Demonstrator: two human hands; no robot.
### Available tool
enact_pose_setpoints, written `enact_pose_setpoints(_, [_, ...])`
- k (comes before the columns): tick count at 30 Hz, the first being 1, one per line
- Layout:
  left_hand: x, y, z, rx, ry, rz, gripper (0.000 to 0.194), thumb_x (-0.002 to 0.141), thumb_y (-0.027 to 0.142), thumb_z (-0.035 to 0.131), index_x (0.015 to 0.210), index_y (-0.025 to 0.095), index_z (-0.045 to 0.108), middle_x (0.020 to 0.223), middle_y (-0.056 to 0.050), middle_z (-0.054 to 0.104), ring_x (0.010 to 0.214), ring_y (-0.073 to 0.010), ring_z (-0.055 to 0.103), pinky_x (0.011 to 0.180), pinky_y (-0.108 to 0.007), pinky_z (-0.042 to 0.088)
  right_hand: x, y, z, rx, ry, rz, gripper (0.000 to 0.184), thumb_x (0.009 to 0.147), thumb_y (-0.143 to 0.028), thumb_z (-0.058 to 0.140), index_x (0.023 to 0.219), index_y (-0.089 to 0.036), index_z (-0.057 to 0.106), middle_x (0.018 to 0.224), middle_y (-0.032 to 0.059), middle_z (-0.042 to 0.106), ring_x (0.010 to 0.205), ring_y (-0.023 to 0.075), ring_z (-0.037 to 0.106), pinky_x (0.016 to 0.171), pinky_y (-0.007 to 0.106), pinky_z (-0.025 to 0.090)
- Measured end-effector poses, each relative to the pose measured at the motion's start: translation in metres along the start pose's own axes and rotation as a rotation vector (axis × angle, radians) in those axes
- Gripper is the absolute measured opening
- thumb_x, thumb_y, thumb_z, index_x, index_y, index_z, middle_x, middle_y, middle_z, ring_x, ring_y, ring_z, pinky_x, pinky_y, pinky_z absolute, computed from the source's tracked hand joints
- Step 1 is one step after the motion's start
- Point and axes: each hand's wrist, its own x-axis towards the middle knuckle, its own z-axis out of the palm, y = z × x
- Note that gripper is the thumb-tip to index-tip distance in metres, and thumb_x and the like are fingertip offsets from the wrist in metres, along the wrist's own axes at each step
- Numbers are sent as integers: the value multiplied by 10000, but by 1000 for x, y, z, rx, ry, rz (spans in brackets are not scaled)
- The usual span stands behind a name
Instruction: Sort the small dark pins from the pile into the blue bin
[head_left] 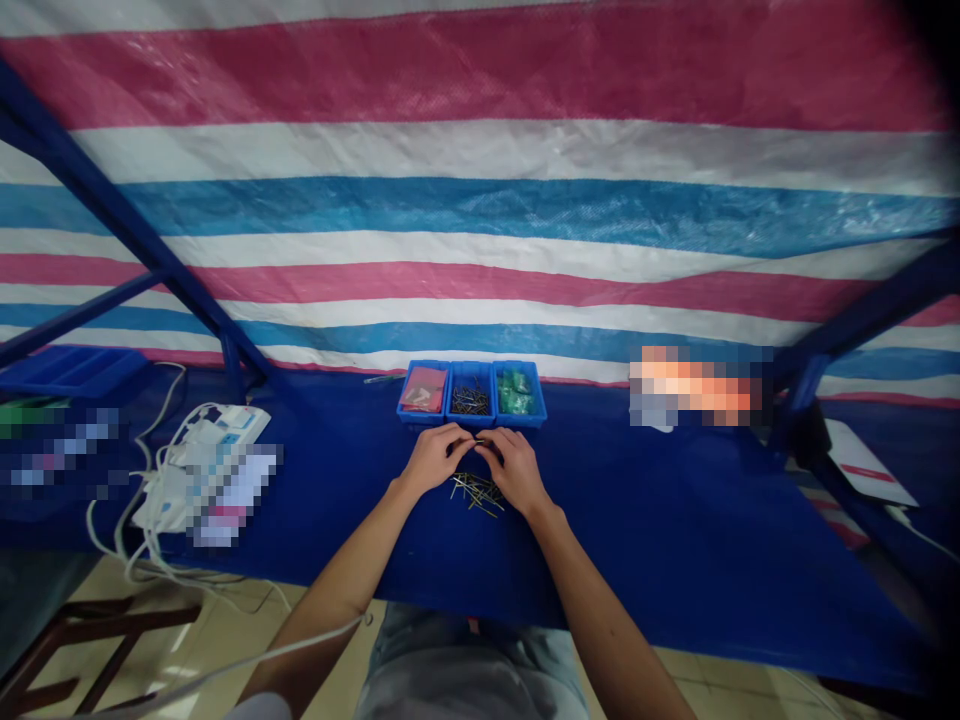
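My left hand (433, 458) and my right hand (516, 465) meet above the blue table, fingertips pinched together. Between them sits a short thin metal piece (478, 442), mostly covered by the fingers; its exact kind is too small to tell. Just below the hands lies a loose pile of long, thin, brass-coloured screws or nails (476, 492). Right beyond my fingers stand three blue bins side by side. The middle bin (470, 420) holds many similar dark metal pieces.
The left bin (423, 420) contains a pink piece and small clear bags; the right bin (519, 421) contains green bags. White power strips (214, 440) with tangled cables lie on the table (645, 540) at left. Blue frame posts (161, 265) slant up at both sides before a striped sheet.
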Motion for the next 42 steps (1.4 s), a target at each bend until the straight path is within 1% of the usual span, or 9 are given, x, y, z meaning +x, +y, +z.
enact_pose_setpoints(6, [0,1,0,24,-19,0,215,974,288,545,905,172,712,850,-44,681,736,-138,611,682,-236,456,-1,4,3,23,12,6,180,1013,-259,484,981,-232,659,963,46,703,886,199,636,838,350,416])
enact_pose_setpoints(17, [0,2,0,-2,-6,18,238,981,312,531,928,176,720,860,-52,688,745,-146,621,696,-250,473,0,-1,1,-66,-6,25,274,1040,-278,416,884,-215,632,870,44,684,793,182,606,770,331,388])
enact_pose_setpoints(24, [0,4,0,-15,3,21,247,982,330,530,919,175,711,838,-48,673,717,-141,600,695,-254,466,0,-2,1,-106,-17,37,411,1063,-319,344,733,-209,563,704,21,634,680,162,582,731,317,356])
enact_pose_setpoints(26, [0,3,0,-11,-1,18,242,981,321,530,910,171,706,829,-46,665,708,-137,591,683,-247,459,0,-2,0,-75,-29,41,400,1063,-328,350,762,-209,584,728,22,654,695,163,599,746,316,365])
enact_pose_setpoints(30, [0,0,0,-10,-2,-1,243,985,307,519,905,164,699,810,-40,654,660,-125,558,637,-238,437,-1,-1,1,10,-12,36,207,1022,-354,479,1015,-221,638,906,41,711,797,187,642,780,327,403])
enact_pose_setpoints(32, [0,-1,0,-13,8,-9,256,988,311,511,897,162,697,785,-36,644,633,-121,538,618,-237,426,-2,1,3,22,-1,24,175,1003,-334,520,1078,-229,637,957,48,716,821,194,650,791,336,420])
enact_pose_setpoints(35, [0,-2,0,-16,5,-7,279,989,331,505,883,158,697,767,-37,639,628,-122,533,613,-239,420,-2,2,4,26,13,2,168,1009,-266,497,1040,-240,660,994,46,720,871,189,659,823,339,432])
enact_pose_setpoints(37, [1,-1,0,-17,-2,-4,281,987,339,511,884,158,699,776,-40,646,635,-124,538,619,-240,421,-1,2,4,32,28,1,185,1012,-246,486,1002,-241,671,980,39,722,878,183,660,826,334,436])
enact_pose_setpoints(42, [1,1,-1,-9,-12,1,260,982,332,527,884,171,707,799,-38,664,659,-128,563,639,-238,431,-1,2,2,30,25,24,228,1028,-277,451,961,-241,666,923,43,712,836,193,657,804,345,435])
